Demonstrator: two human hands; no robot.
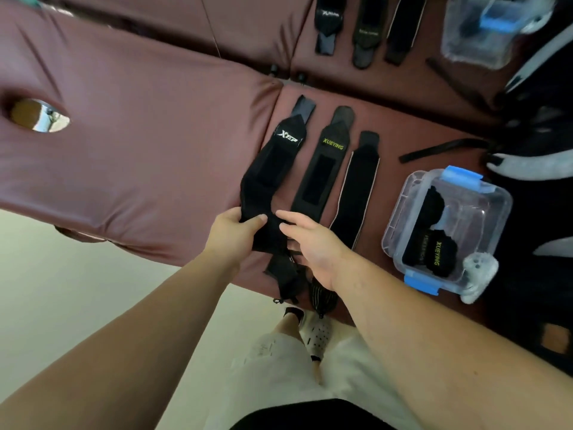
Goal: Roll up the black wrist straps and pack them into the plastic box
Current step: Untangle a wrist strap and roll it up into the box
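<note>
1. Centrally in the head view, the left hand (236, 231) grasps the XTEP strap (273, 169) near its near end, with the thumb on top and the fingers curled round the black fabric.
2. The right hand (311, 245) is released. Its fingers lie nearly straight against the same strap just beside the left thumb, not closed round it.
3. The XTEP strap runs away from the hands across the maroon table (155, 166). Its far part lies flat, its near part is lifted and bunched between the hands, and its tail hangs over the table's near edge.
4. Just right of it lies the XUEYING strap (322, 172), flat and unrolled.
5. Right again lies a third strap (356, 187) with pale edging, also flat. The three sit side by side, close but apart.
6. The box (403, 197), clear with blue clips, stands open on the table right of the straps. Two rolls (437, 256) of black strap sit inside it, and the nearer one shows XUEYING lettering.
7. A grey-white controller (479, 273) rests against the box's near corner.
8. A hole (40, 116) opens in the table's padding far to the left.
</note>
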